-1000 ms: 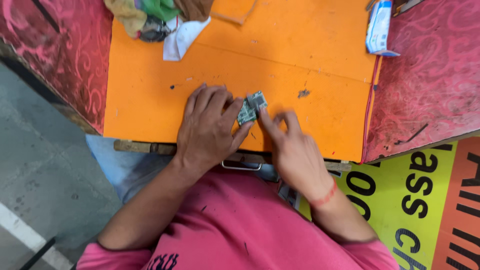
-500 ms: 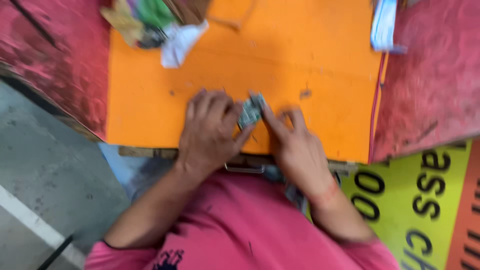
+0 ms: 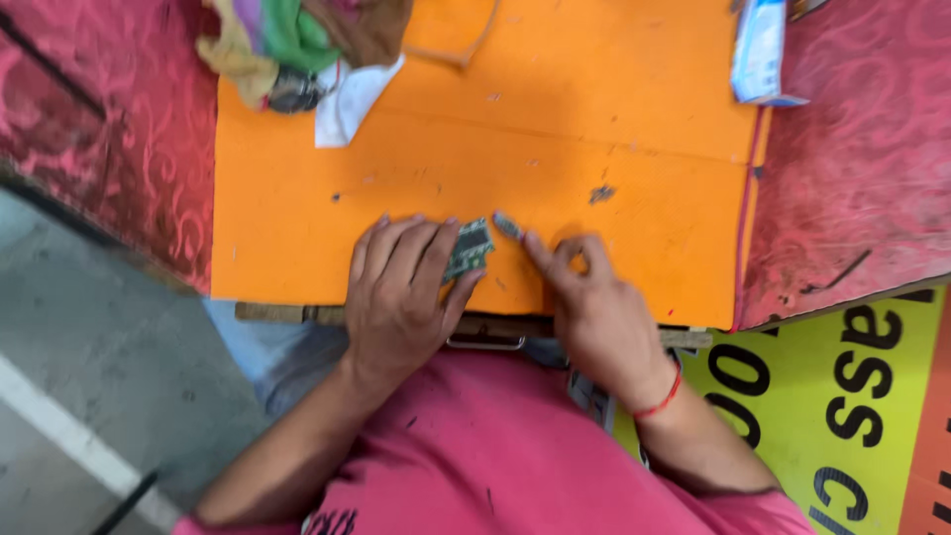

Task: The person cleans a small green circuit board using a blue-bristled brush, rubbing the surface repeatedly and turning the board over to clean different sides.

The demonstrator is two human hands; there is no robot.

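Now we pin the small green circuit board [image 3: 468, 250] to the orange mat [image 3: 297, 218]: left hand [image 3: 401, 292] clamped on it, right hand [image 3: 594, 312] pinching what may be a tool tip [image 3: 508, 226] beside it; next needs steady aim.

I see open orange mat [image 3: 614, 99] beyond my hands; a rag pile [image 3: 297, 50] blocks the far-left corner, and a white-blue packet [image 3: 761, 50] sits at the far-right edge.
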